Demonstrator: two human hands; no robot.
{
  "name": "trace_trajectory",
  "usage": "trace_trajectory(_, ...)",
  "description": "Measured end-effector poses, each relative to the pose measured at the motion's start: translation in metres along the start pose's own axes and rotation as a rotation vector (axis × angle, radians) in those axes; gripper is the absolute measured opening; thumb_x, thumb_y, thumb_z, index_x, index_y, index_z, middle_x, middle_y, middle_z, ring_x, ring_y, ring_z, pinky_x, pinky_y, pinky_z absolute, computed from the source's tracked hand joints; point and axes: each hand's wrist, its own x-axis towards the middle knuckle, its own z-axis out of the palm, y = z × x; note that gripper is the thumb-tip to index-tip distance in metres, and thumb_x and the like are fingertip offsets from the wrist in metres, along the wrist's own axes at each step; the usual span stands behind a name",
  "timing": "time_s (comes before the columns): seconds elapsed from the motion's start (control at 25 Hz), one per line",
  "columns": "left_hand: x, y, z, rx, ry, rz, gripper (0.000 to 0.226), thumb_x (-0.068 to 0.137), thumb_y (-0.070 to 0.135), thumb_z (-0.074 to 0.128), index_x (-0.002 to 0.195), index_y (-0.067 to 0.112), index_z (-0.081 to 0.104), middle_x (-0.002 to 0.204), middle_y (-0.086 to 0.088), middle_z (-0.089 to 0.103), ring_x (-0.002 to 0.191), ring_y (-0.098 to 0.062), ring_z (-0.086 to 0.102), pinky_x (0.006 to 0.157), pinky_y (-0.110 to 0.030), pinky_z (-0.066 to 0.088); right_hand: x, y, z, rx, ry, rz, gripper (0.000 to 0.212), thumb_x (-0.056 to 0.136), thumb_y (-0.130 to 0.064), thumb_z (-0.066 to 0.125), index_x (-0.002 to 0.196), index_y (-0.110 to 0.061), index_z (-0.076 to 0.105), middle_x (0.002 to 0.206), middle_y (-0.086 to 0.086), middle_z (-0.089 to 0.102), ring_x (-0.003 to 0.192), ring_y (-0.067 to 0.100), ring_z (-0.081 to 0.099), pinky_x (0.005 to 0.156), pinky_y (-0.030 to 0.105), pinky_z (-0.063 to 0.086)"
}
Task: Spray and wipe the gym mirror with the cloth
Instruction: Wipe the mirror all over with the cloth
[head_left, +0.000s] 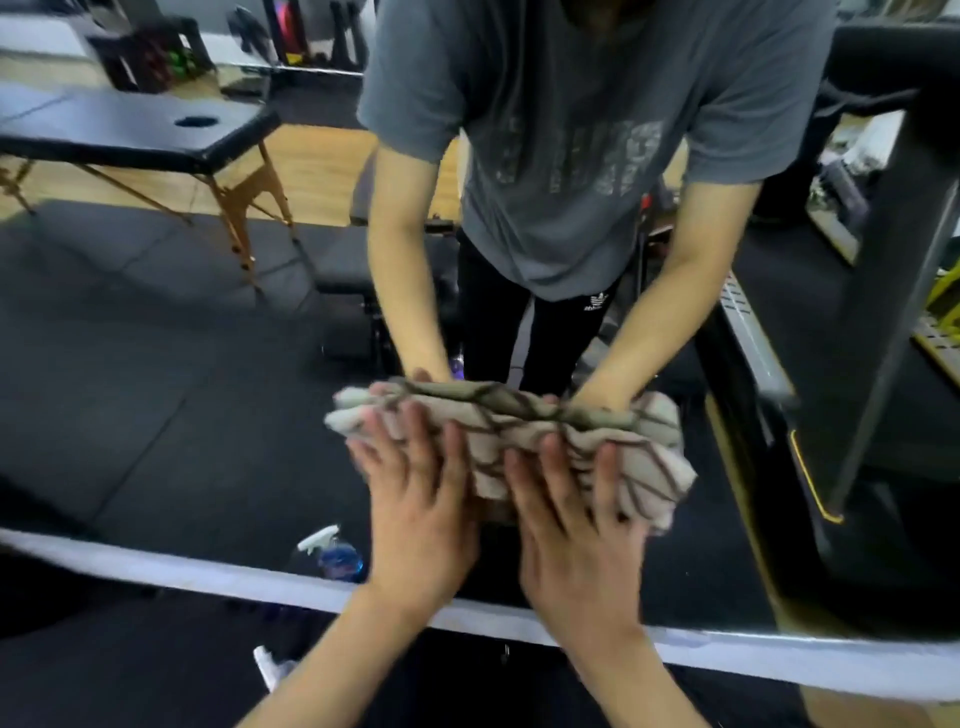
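Note:
The gym mirror (156, 364) fills most of the head view, its pale lower frame (156, 564) running across the bottom. A beige cloth with brown lines (519, 441) is bunched flat against the glass low in the middle. My left hand (415, 499) and my right hand (571, 519) press on it side by side with fingers spread and straight. Above them the glass shows my own reflection with both arms reaching to the cloth. A spray bottle (332, 553) with a white trigger and blue body shows in the mirror just left of my left hand, low by the frame.
Reflected in the mirror are a black massage table on wooden legs (135, 135), dark rubber floor tiles (130, 322) and a dark exercise machine with yellow trim (831, 415) at the right. The real dark floor (130, 665) lies below the frame.

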Motion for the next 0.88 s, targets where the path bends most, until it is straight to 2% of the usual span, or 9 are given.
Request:
trace_trajectory(0.12, -0.011, 0.027, 0.024, -0.055, 0.016, 0.036, 0.07, 0.105, 0.023, 0.033, 0.165, 0.017, -0.001, 0.172, -0.013, -0.013, 0.156, -0.044, -0.012, 0.125, -0.062, -0.003, -0.022, 0.025, -0.004, -0.067, -0.08, 0.076, 0.087, 0.095, -0.023, 0.051, 0.17, -0.028, 0.007, 0.178, -0.001, -0.003, 0.162, 0.039, -0.005, 0.097, 0.065, 0.041)
trace_trajectory(0.24, -0.017, 0.003, 0.024, -0.045, 0.083, 0.101, 0.082, 0.098, 0.026, 0.053, 0.166, 0.023, 0.007, 0.173, -0.005, -0.007, 0.159, -0.034, -0.005, 0.128, -0.055, 0.002, -0.02, -0.001, 0.01, 0.0, -0.103, 0.206, 0.083, 0.098, -0.022, 0.044, 0.17, -0.027, 0.002, 0.177, 0.003, -0.011, 0.159, 0.045, -0.016, 0.094, 0.079, 0.038)
trace_trajectory(0.36, -0.049, -0.064, 0.014, -0.063, 0.077, 0.09, 0.083, 0.098, 0.027, 0.055, 0.166, 0.024, 0.007, 0.174, -0.003, -0.006, 0.159, -0.032, -0.004, 0.128, -0.054, 0.002, -0.015, -0.067, 0.046, 0.053, -0.138, 0.198, 0.085, 0.095, -0.019, 0.043, 0.169, -0.027, 0.002, 0.176, 0.004, -0.014, 0.158, 0.046, -0.019, 0.081, 0.081, 0.044)
trace_trajectory(0.48, -0.086, -0.162, -0.011, -0.003, 0.011, 0.056, 0.079, 0.102, 0.028, 0.047, 0.166, 0.021, 0.002, 0.173, -0.006, -0.011, 0.157, -0.041, -0.001, 0.125, -0.06, 0.004, -0.006, -0.159, 0.087, 0.094, -0.158, 0.121, 0.087, 0.09, -0.022, 0.046, 0.168, -0.031, 0.008, 0.177, 0.001, -0.01, 0.159, 0.046, -0.015, 0.079, 0.069, 0.052)
trace_trajectory(0.56, -0.102, -0.239, -0.044, 0.016, -0.032, -0.02, 0.087, 0.095, 0.025, 0.051, 0.165, 0.016, 0.0, 0.171, -0.01, -0.017, 0.151, -0.051, 0.005, 0.119, -0.066, 0.005, 0.019, -0.235, 0.112, 0.14, -0.155, 0.067, 0.082, 0.095, -0.02, 0.044, 0.168, -0.033, 0.01, 0.177, -0.002, -0.007, 0.161, 0.042, -0.011, 0.094, 0.063, 0.049)
trace_trajectory(0.64, -0.097, -0.309, -0.088, 0.013, -0.062, -0.162, 0.084, 0.102, 0.03, 0.045, 0.164, 0.014, -0.008, 0.168, -0.021, -0.02, 0.154, -0.047, -0.008, 0.122, -0.064, 0.001, 0.06, -0.309, 0.128, 0.211, -0.116, -0.021, 0.064, 0.107, -0.017, 0.037, 0.167, -0.034, 0.021, 0.177, -0.008, -0.004, 0.163, 0.035, -0.007, 0.124, 0.06, 0.021)
trace_trajectory(0.72, -0.073, -0.357, -0.129, -0.048, -0.073, -0.23, 0.08, 0.108, 0.03, 0.04, 0.162, 0.02, -0.017, 0.162, -0.037, -0.013, 0.152, -0.044, -0.019, 0.124, -0.064, -0.006, 0.103, -0.36, 0.131, 0.257, -0.054, -0.057, 0.059, 0.111, -0.021, 0.044, 0.165, -0.035, 0.026, 0.175, -0.01, 0.002, 0.163, 0.029, -0.006, 0.129, 0.057, 0.0)
trace_trajectory(0.8, -0.045, -0.371, -0.147, -0.07, -0.03, -0.194, 0.09, 0.103, 0.011, 0.049, 0.161, 0.021, -0.019, 0.158, -0.043, -0.011, 0.147, -0.057, -0.016, 0.119, -0.074, -0.005, 0.126, -0.371, 0.128, 0.278, 0.008, -0.013, 0.069, 0.107, -0.019, 0.053, 0.166, -0.035, 0.021, 0.175, -0.011, 0.004, 0.164, 0.026, -0.004, 0.128, 0.06, 0.014)
trace_trajectory(0.88, -0.026, -0.355, -0.145, -0.074, 0.012, -0.111, 0.089, 0.102, 0.007, 0.049, 0.162, 0.017, -0.016, 0.16, -0.037, -0.02, 0.145, -0.062, -0.013, 0.119, -0.073, -0.008, 0.126, -0.356, 0.116, 0.251, 0.0, 0.02, 0.081, 0.1, -0.014, 0.053, 0.168, -0.035, 0.014, 0.176, -0.012, 0.0, 0.164, 0.025, -0.002, 0.114, 0.058, 0.037)
